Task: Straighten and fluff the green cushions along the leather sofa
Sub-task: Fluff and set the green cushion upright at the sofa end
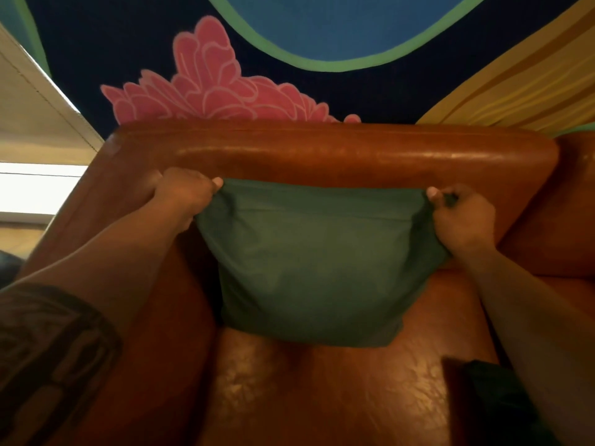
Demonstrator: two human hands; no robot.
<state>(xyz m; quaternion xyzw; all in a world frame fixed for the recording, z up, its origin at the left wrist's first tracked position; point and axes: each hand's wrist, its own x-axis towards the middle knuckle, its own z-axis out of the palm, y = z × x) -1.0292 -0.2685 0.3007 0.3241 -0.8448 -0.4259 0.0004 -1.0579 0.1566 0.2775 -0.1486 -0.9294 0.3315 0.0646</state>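
A dark green cushion (306, 262) stands against the backrest of the brown leather sofa (322, 149), its lower edge on the seat. My left hand (183, 194) grips its top left corner, and my right hand (460, 217) pinches its top right corner. The fabric between the two hands is pulled taut along the top edge. Part of another dark green cushion (502, 400) shows at the lower right, partly hidden behind my right forearm.
The sofa's left armrest (106, 201) runs under my left forearm. A painted wall with a pink flower (209, 82) rises behind the backrest. A bright window blind (38, 123) is at the left. Another leather seat section (563, 220) continues to the right.
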